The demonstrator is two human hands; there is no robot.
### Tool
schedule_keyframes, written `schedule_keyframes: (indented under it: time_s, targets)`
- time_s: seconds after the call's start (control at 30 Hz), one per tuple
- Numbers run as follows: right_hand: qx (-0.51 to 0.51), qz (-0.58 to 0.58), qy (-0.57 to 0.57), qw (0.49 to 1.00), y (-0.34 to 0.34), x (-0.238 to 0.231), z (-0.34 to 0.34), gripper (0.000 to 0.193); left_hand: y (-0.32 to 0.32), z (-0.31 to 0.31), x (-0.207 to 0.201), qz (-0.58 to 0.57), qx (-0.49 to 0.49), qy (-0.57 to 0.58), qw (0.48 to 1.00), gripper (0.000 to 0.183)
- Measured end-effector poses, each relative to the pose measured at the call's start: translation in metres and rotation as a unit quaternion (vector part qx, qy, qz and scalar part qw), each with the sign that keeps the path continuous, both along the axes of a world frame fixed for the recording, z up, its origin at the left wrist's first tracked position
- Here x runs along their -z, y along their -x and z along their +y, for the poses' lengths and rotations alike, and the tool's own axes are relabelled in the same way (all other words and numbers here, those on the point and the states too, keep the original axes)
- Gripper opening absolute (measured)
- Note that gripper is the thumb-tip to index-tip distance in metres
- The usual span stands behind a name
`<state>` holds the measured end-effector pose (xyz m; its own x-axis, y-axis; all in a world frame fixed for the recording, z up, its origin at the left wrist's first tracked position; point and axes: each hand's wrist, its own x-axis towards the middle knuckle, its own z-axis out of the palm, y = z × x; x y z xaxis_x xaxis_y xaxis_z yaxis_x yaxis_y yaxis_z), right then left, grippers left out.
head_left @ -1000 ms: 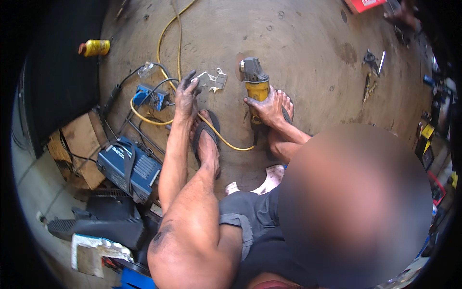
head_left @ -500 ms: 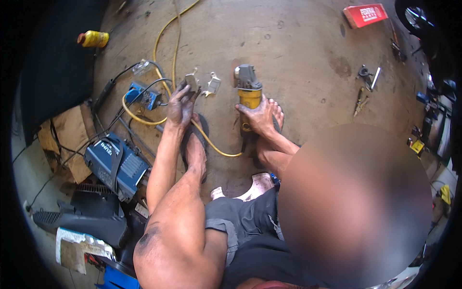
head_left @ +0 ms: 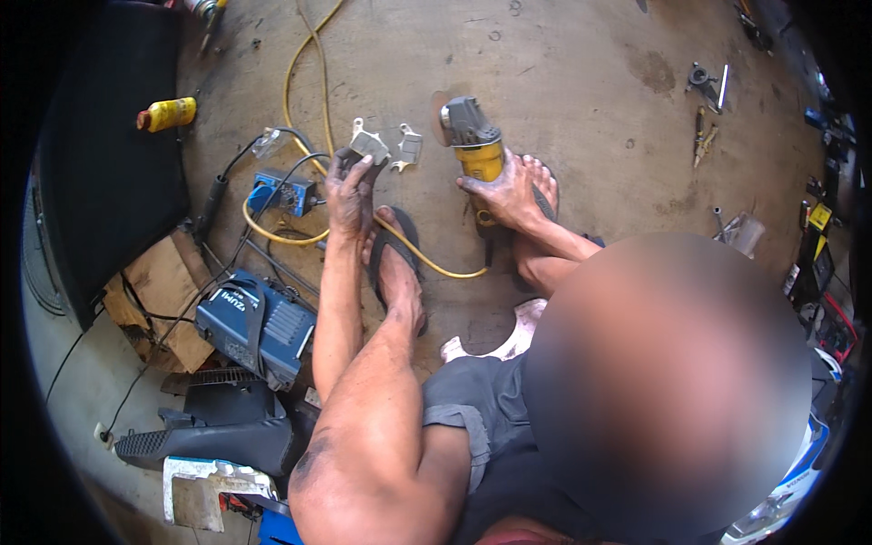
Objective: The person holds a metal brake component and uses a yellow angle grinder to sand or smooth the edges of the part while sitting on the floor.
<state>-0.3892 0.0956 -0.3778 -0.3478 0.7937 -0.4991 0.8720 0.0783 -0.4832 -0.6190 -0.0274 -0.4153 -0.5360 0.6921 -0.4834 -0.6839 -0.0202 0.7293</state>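
Observation:
My left hand (head_left: 351, 193) is closed on a brake pad (head_left: 369, 143), a small metal plate with a grey friction face and a holed tab. A second brake pad (head_left: 408, 148) lies on the floor just to its right. My right hand (head_left: 509, 193) wraps round the yellow body of an angle grinder (head_left: 480, 162), whose grey head points away from me. The brown disc (head_left: 440, 119) at the grinder's left side looks blurred. The grinder and the held pad are apart. From the grinder's rear end a yellow cord (head_left: 427, 263) runs left across the floor.
Left of my feet lie a blue welding machine (head_left: 257, 327), a small blue device (head_left: 283, 193) and tangled cables. Further off is a yellow bottle (head_left: 169, 113). Pliers (head_left: 705, 145) and other tools lie at right. My sandalled feet (head_left: 398, 272) are close to the cord.
The view has shifted, so the floor things sit differently. My left hand has turned the held brake pad so its grey face shows more. My right hand still grips the grinder.

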Motion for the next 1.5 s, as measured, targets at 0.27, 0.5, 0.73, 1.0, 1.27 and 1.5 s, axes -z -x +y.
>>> schedule_keyframes:
  time_s: [0.27,0.5,0.73,1.0,1.27,1.5]
  targets:
    - [0.014,0.035,-0.010,0.999,0.005,0.003,-0.008,0.069,0.005,-0.003,-0.008,-0.014,0.015,0.001,1.000,0.028]
    - [0.001,-0.004,-0.014,1.000,0.003,0.009,-0.008,0.075,0.009,-0.003,-0.005,-0.053,-0.017,-0.024,0.998,0.023]
    - [0.010,0.042,-0.006,0.999,0.005,-0.007,-0.003,0.067,0.006,-0.002,-0.008,-0.049,-0.010,-0.044,0.998,0.024]
    - [-0.009,-0.021,-0.023,0.999,0.010,-0.011,-0.006,0.070,0.010,-0.008,-0.014,-0.044,-0.005,-0.037,0.998,0.026]
    - [-0.017,-0.010,-0.024,1.000,0.002,0.007,-0.007,0.079,0.009,-0.005,-0.014,-0.051,0.003,-0.023,0.998,0.034]
    - [-0.008,-0.003,-0.016,1.000,0.003,0.006,-0.007,0.069,0.006,-0.006,-0.009,-0.033,0.019,-0.031,0.999,0.045]
